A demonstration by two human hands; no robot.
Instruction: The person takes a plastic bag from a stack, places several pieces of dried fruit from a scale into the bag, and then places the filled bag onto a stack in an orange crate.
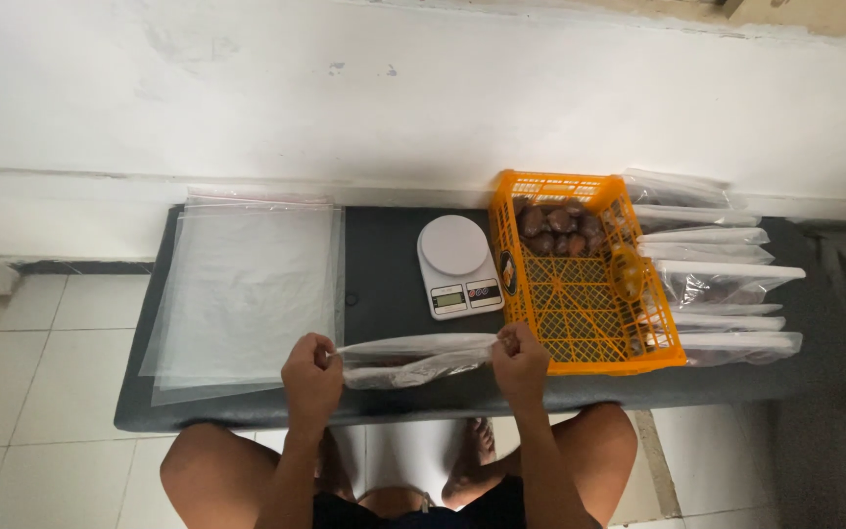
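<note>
The left hand was closed in a pinch on one end of a clear, filmy plastic bag, and the right hand was closed the same way on the other end, so the bag stretched flat and narrow between them. It lay near the front edge of a long, dark, matte padded bench, in front of the scale. Brown shapes showed dimly through its glossy, wrinkled skin; what they were could not be made out.

To the left of the hands lay a loose stack of large, flat, translucent plastic bags, their square sheets slightly fanned and overhanging the bench's front edge. Behind the held bag sat a small white plastic kitchen scale with a smooth round platform and a small grey display below it. Just right of the scale stood an orange plastic crate with a rigid lattice floor and walls; a cluster of dark brown, rounded, glossy fruits filled its far end. Beyond the crate, at the bench's right side, lay a row of filled clear plastic bags, overlapping one another like shingles, their white top edges catching the light.

The bench stood against a rough white plastered wall, on a floor of pale square tiles.
</note>
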